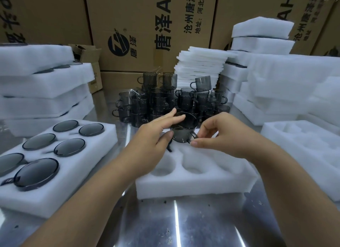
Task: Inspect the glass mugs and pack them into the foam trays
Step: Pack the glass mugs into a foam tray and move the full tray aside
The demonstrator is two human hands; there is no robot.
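Smoked-glass mug (181,134) sits in the far pocket of my centre foam tray (202,182). My right hand (220,136) pinches its handle to aim it, while my left hand (154,134) keeps its fingers straight, steadying the rim.

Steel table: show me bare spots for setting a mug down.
Bare steel table lies in front of the centre foam tray, plus a narrow strip between it and the filled tray. Behind, the mug pile crowds the back; foam stacks wall both sides.
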